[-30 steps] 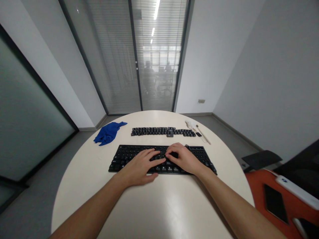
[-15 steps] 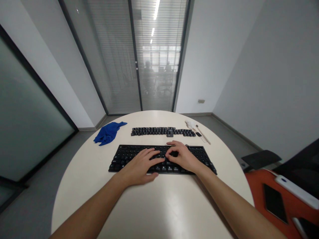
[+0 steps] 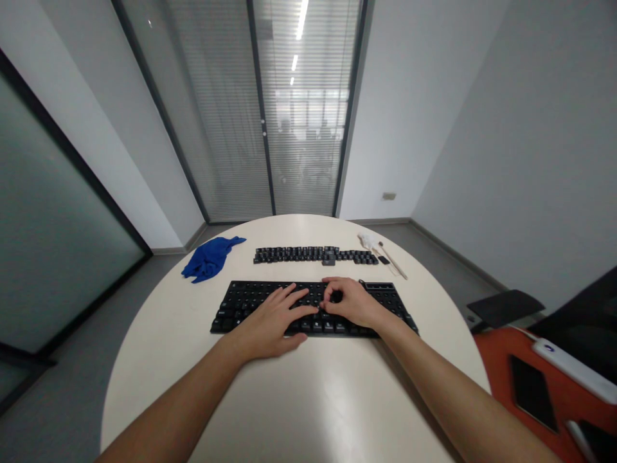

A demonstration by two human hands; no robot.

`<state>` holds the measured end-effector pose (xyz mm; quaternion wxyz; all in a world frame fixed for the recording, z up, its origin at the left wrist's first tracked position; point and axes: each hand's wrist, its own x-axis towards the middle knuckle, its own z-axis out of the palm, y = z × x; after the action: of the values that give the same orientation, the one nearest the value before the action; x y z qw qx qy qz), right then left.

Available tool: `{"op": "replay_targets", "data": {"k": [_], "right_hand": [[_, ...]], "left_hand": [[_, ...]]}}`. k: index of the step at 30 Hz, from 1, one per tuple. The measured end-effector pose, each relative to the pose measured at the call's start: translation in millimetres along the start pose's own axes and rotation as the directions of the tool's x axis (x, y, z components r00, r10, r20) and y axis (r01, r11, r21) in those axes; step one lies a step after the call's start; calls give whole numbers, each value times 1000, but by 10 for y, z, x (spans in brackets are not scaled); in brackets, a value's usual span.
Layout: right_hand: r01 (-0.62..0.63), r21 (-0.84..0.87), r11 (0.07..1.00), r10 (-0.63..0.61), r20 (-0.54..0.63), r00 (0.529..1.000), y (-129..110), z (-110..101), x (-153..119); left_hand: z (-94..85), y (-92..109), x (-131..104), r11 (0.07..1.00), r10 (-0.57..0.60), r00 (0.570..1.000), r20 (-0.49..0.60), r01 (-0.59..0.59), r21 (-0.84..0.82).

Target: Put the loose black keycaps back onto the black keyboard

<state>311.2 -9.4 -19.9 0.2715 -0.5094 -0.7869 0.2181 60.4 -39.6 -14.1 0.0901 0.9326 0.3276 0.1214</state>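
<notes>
A black keyboard [image 3: 243, 297] lies across the table in front of me, with part of its middle hidden under my hands. My left hand [image 3: 276, 321] rests over its centre-left with fingers spread, the index fingertip reaching toward the right hand's pinch. Thumb and index finger of my right hand [image 3: 355, 303] are pressed together just above the keys, right of centre. Anything between those fingertips is too small to make out. Beyond the keyboard, loose black keycaps [image 3: 289, 254] stand in rows, with one larger keycap [image 3: 328, 262] among them.
On the round white table [image 3: 159, 360], a crumpled blue cloth [image 3: 207, 259] lies at the left. White fluffy material [image 3: 368, 242], a thin stick [image 3: 395, 262] and a small black piece [image 3: 384, 260] sit far right. A phone [image 3: 533, 392] rests on an orange seat [image 3: 496, 350].
My right hand's index finger has curled slightly more, the pinch shifting a little down toward the keys. My left fingers have lifted or spread slightly; everything else stays in place.
</notes>
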Motion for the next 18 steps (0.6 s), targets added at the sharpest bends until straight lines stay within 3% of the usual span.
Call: {"op": "replay_targets", "data": {"k": [18], "right_hand": [[54, -65, 996, -57, -54, 997, -39, -14, -57]], "left_hand": [[32, -41, -10, 999, 4, 1000, 18, -4, 35]]}}
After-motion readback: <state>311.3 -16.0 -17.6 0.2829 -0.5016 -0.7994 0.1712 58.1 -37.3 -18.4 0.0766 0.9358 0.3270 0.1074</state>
